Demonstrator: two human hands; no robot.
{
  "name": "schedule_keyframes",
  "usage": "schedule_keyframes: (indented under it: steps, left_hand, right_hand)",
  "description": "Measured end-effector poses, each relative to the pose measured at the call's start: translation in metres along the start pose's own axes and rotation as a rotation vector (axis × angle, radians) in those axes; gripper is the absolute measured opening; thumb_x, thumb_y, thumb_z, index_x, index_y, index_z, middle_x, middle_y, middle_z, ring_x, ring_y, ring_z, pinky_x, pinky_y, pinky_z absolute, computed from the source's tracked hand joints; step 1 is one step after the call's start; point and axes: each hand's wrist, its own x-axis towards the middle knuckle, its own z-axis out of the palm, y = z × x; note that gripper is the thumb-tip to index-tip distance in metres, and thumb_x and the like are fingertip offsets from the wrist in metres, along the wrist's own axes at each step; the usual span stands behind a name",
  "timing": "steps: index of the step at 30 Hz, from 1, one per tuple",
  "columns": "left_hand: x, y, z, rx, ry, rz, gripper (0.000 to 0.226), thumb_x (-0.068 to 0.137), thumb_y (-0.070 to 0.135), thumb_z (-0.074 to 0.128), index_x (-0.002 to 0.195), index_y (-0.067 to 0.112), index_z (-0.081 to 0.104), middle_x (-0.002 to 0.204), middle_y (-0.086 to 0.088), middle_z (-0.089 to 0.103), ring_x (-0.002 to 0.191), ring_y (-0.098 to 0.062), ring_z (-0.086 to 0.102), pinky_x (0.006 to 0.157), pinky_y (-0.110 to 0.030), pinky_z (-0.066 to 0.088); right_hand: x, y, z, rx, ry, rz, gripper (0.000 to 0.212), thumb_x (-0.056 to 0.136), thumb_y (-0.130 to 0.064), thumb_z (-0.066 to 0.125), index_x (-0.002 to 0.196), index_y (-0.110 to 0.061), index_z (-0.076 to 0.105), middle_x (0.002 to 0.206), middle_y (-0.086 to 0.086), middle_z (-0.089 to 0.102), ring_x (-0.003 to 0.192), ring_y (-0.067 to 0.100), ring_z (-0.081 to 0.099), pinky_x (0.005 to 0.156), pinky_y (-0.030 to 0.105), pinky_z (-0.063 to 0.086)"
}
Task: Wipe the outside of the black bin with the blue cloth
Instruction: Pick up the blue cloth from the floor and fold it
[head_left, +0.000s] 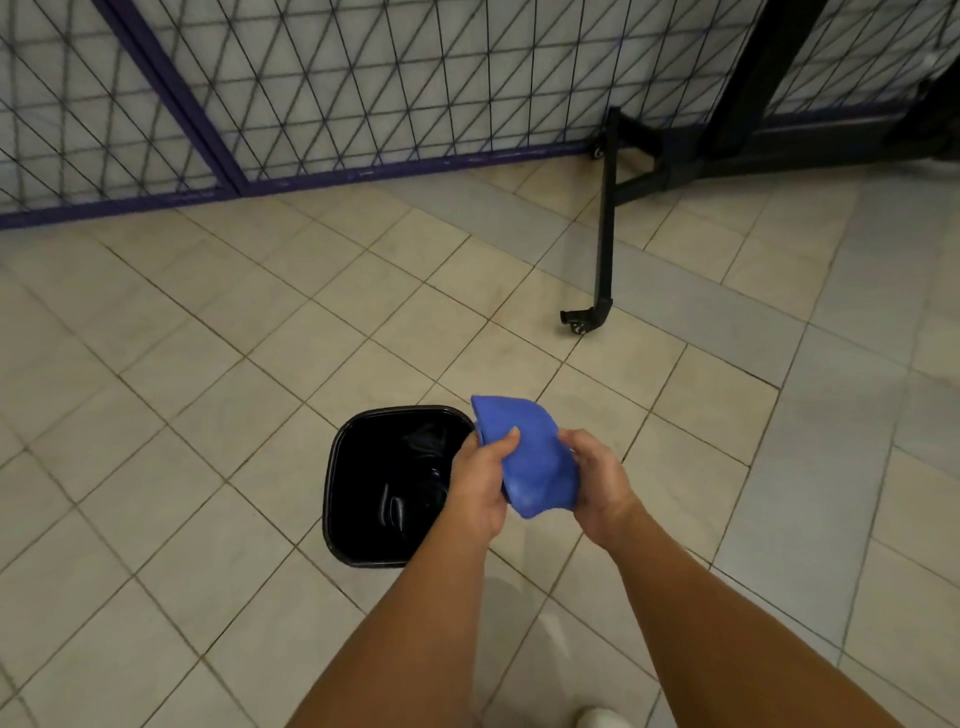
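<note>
Presently both the left hand (480, 480) and right hand (597, 486) grip the bunched blue cloth (530, 457) at lower centre, held above the black bin (358, 545), which stands upright just lower-left, nearer the left hand.

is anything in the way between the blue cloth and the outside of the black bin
Nothing visible does. The left hand and right hand hold the blue cloth over the right rim of the black bin; only tiled floor surrounds it, and the wheeled black stand is well beyond.
</note>
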Motion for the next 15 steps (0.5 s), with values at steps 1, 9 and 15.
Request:
schedule_keyframes:
  steps: [1,9,15]
  left_hand:
    - [-0.008,0.008,-0.001,0.019,-0.011,0.021,0.054,0.077,0.017,0.074,0.127,0.008,0.058,0.12,-0.018,0.067,0.109,-0.037,0.065,0.097,-0.056,0.049]
    - [-0.074,0.062,-0.001,0.024,-0.054,0.07,0.036,0.086,0.019,0.071,0.12,0.01,0.061,0.113,-0.016,0.071,0.102,-0.034,0.069,0.086,-0.05,0.056]
    - [-0.116,0.093,-0.003,0.076,0.026,0.188,0.033,0.09,0.014,0.066,0.12,0.003,0.058,0.112,-0.019,0.07,0.091,-0.031,0.07,0.07,-0.04,0.059]
  right_hand:
    - [-0.006,-0.007,0.005,-0.052,-0.013,-0.01,0.045,0.073,-0.039,0.067,0.101,-0.005,0.068,0.104,0.013,0.071,0.093,0.03,0.068,0.082,0.041,0.052]
    - [-0.051,-0.049,0.054,-0.217,0.013,-0.14,0.028,0.075,-0.032,0.074,0.079,-0.014,0.054,0.093,0.014,0.067,0.083,0.029,0.064,0.078,0.044,0.053]
    - [-0.088,-0.069,0.078,-0.324,-0.054,-0.209,0.016,0.084,-0.021,0.066,0.094,-0.013,0.056,0.1,0.013,0.067,0.091,0.031,0.065,0.084,0.049,0.054]
